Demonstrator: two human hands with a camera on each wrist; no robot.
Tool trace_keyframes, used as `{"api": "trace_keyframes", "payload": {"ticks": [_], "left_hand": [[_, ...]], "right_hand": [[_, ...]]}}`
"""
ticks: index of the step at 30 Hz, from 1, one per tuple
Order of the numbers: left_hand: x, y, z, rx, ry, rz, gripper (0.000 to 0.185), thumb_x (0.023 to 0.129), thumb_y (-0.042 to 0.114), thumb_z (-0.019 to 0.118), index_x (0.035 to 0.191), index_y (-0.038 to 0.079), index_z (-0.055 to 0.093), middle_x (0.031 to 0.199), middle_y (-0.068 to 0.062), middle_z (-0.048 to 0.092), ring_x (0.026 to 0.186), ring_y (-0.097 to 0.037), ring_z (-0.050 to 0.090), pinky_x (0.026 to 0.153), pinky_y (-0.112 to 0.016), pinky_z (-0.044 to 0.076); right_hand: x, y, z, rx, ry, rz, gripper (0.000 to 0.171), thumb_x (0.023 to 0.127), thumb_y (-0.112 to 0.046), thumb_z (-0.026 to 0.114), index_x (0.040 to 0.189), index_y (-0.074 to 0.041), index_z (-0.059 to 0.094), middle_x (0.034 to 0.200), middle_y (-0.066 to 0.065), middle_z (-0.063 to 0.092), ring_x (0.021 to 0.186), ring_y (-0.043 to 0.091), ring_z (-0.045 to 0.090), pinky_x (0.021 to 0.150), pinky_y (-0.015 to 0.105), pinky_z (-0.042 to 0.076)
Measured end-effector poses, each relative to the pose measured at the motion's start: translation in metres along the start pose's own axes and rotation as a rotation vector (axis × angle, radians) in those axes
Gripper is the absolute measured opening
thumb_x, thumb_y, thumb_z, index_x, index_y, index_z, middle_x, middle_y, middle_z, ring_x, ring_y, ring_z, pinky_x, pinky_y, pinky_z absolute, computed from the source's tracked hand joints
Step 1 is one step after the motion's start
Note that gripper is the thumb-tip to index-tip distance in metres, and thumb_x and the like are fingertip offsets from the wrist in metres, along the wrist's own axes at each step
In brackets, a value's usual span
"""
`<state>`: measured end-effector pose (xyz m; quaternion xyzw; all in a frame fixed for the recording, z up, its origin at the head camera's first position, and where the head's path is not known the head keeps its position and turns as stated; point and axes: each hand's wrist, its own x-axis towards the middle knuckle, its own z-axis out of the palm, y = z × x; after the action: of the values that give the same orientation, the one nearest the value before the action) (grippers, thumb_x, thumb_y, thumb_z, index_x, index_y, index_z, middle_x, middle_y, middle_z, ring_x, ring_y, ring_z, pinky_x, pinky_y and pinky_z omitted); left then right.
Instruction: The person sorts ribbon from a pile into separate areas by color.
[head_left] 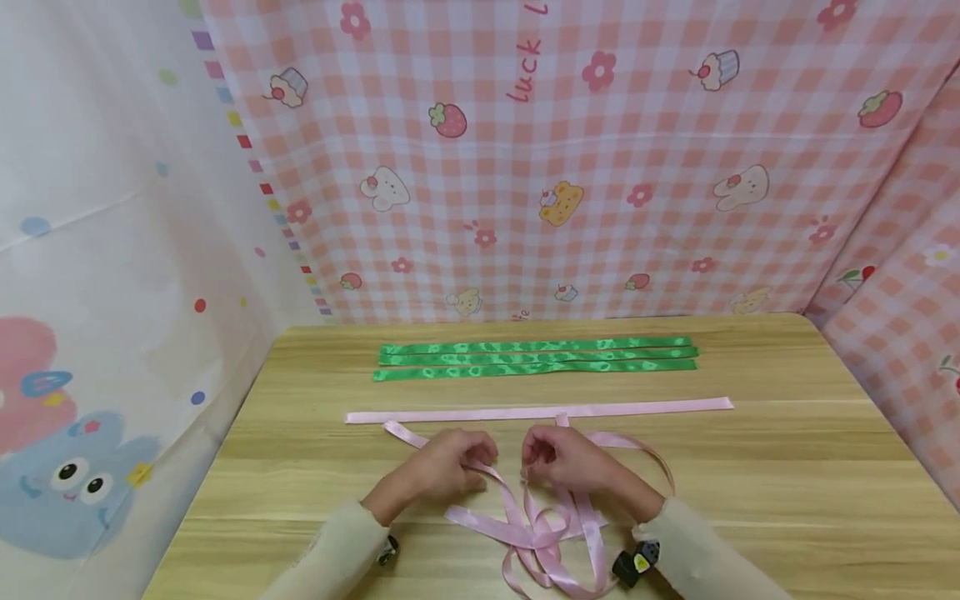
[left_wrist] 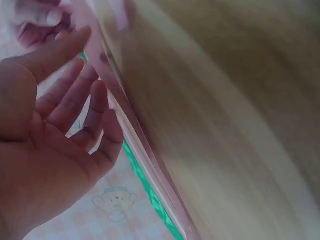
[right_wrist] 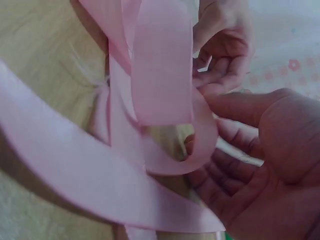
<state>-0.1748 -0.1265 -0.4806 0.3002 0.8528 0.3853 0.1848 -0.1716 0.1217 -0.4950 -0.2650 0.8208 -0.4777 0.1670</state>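
A tangle of pink satin ribbon [head_left: 536, 537] lies in loops on the table between the two forearms. Over its far right side, my right hand [head_left: 566, 458] pinches a strand of this ribbon between thumb and fingers. The right wrist view has a curved loop of the ribbon [right_wrist: 205, 137] running between that thumb and fingers. My left hand [head_left: 450, 462] is above the ribbon's left part, its fingers loosely bent and thumb apart. In the left wrist view, the palm of the left hand [left_wrist: 65, 130] faces the camera, with pink ribbon passing beyond the fingertips.
A straight pink ribbon strip [head_left: 536, 412] lies just beyond the hands. Three green ribbon strips [head_left: 536, 358] lie side by side farther back on the wooden table [head_left: 772, 467]. A checked pink cloth [head_left: 495, 167] hangs behind the table, and a white printed cloth [head_left: 112, 275] hangs at left.
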Motion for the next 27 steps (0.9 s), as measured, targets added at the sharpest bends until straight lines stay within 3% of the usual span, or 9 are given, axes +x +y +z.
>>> {"api": "trace_keyframes", "payload": {"ticks": [3, 5, 10, 15, 19, 24, 27], "left_hand": [[0.000, 0.002, 0.002, 0.080, 0.002, 0.013, 0.022, 0.083, -0.004, 0.074, 0.101, 0.006, 0.067, 0.085, 0.000, 0.070, 0.079, -0.007, 0.063, 0.074, -0.021, 0.053], [-0.002, 0.004, 0.002, 0.060, 0.005, 0.015, 0.019, 0.085, -0.003, 0.073, 0.100, 0.007, 0.067, 0.082, -0.002, 0.070, 0.076, -0.004, 0.062, 0.073, -0.021, 0.052], [-0.003, 0.012, 0.002, -0.147, 0.009, -0.022, 0.019, 0.090, -0.004, 0.066, 0.107, 0.004, 0.065, 0.086, -0.003, 0.068, 0.082, -0.015, 0.066, 0.077, -0.024, 0.053], [-0.003, 0.023, -0.002, -0.371, 0.019, -0.046, 0.025, 0.091, -0.006, 0.058, 0.116, -0.003, 0.058, 0.089, -0.007, 0.066, 0.086, -0.028, 0.068, 0.077, -0.027, 0.056], [-0.011, 0.031, -0.014, -0.542, -0.007, -0.070, 0.026, 0.095, -0.001, 0.055, 0.121, -0.001, 0.055, 0.093, -0.010, 0.064, 0.083, -0.025, 0.066, 0.074, -0.030, 0.056], [-0.023, 0.034, -0.031, -0.616, -0.008, -0.100, 0.026, 0.099, 0.004, 0.053, 0.124, 0.003, 0.054, 0.092, -0.011, 0.060, 0.073, -0.019, 0.057, 0.065, -0.027, 0.049], [-0.027, 0.032, -0.035, -0.605, -0.005, -0.136, 0.025, 0.098, 0.003, 0.053, 0.123, 0.003, 0.055, 0.090, -0.008, 0.058, 0.067, -0.016, 0.049, 0.061, -0.025, 0.043]], "right_hand": [[-0.006, -0.005, 0.000, -0.002, -0.002, 0.063, 0.012, 0.088, -0.012, 0.074, 0.090, -0.008, 0.063, 0.080, 0.000, 0.063, 0.073, 0.011, 0.056, 0.064, 0.023, 0.047], [-0.010, -0.008, 0.001, 0.010, -0.012, 0.086, 0.013, 0.089, -0.017, 0.073, 0.089, -0.009, 0.063, 0.080, 0.000, 0.063, 0.070, 0.011, 0.056, 0.064, 0.023, 0.048], [-0.019, -0.014, 0.011, 0.134, -0.053, 0.086, 0.016, 0.093, -0.022, 0.071, 0.095, -0.008, 0.063, 0.084, 0.001, 0.064, 0.075, 0.010, 0.059, 0.068, 0.022, 0.050], [-0.020, -0.019, 0.022, 0.279, -0.072, 0.038, 0.022, 0.091, -0.008, 0.070, 0.107, 0.002, 0.058, 0.092, 0.008, 0.069, 0.083, 0.011, 0.064, 0.069, 0.021, 0.052], [-0.022, -0.024, 0.020, 0.284, -0.056, 0.022, 0.013, 0.092, 0.001, 0.064, 0.104, 0.001, 0.059, 0.084, 0.006, 0.069, 0.069, 0.005, 0.058, 0.059, 0.017, 0.046], [-0.034, -0.021, -0.003, 0.309, -0.109, 0.030, 0.010, 0.095, 0.001, 0.054, 0.101, 0.001, 0.062, 0.075, 0.007, 0.064, 0.055, 0.006, 0.047, 0.049, 0.016, 0.038], [-0.045, -0.013, -0.018, 0.341, -0.170, 0.036, 0.011, 0.097, -0.002, 0.054, 0.102, 0.005, 0.061, 0.078, 0.006, 0.068, 0.056, 0.006, 0.051, 0.051, 0.016, 0.041]]}}
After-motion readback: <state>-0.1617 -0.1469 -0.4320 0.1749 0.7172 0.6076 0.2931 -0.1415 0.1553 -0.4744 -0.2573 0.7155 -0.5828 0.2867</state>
